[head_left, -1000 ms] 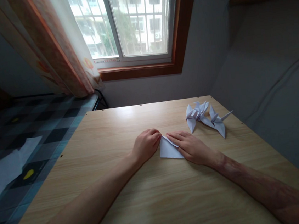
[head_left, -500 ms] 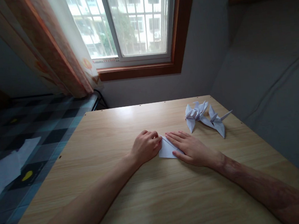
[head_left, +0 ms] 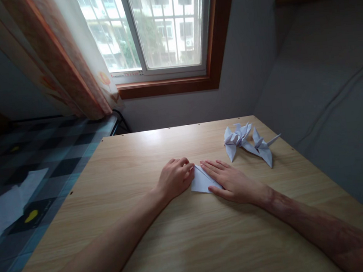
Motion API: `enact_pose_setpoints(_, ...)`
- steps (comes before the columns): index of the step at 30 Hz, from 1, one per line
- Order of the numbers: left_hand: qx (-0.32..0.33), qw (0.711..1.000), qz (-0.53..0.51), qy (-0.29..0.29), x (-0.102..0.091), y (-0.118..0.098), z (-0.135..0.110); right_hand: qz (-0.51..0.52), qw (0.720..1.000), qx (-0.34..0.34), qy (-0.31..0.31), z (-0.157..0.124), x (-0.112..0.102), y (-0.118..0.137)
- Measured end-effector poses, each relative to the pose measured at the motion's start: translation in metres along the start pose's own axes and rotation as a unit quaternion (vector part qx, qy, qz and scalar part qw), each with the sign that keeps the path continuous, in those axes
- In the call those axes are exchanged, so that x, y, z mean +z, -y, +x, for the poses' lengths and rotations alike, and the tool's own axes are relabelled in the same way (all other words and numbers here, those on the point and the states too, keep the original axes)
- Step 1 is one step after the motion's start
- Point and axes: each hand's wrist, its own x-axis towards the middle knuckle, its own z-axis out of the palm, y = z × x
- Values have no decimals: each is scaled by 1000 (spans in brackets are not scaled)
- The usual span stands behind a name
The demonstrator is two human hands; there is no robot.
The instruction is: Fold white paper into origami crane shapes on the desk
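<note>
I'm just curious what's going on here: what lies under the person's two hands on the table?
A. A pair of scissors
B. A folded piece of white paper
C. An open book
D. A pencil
B: the left hand and the right hand both press on a folded white paper lying flat on the wooden table, with finished paper cranes off to the right.

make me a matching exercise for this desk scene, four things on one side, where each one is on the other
Things:
1. left hand
2. right hand
3. folded white paper
4. paper cranes

Places:
A. far right part of the wooden table
B. flat over the paper's right side
C. between the two hands
D. curled at the paper's left edge

Pairs: 1-D, 2-B, 3-C, 4-A
</note>
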Motion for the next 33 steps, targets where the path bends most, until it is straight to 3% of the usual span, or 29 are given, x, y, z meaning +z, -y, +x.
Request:
enact_pose_setpoints(11, -56, 995, -86, -7, 7, 10, 1, 2, 1000, -1, -3, 0, 2, -1)
enact_pose_setpoints(18, -94, 961, -260, 7, 3, 16, 5, -4, 1000, 2, 8, 1, 1, 0)
enact_pose_setpoints(24, -111, 953, -282, 7, 3, 16, 6, 7, 1000, 7, 4, 2, -1, 0)
enact_pose_setpoints(29, -140, 940, -310, 21, 4, 14, 5, 89, 995, 9, -47, 9, -2, 0)
enact_pose_setpoints(33, -173, 915, -364, 8, 1, 10, 5, 199, 976, 11, -91, 16, 1, -3)
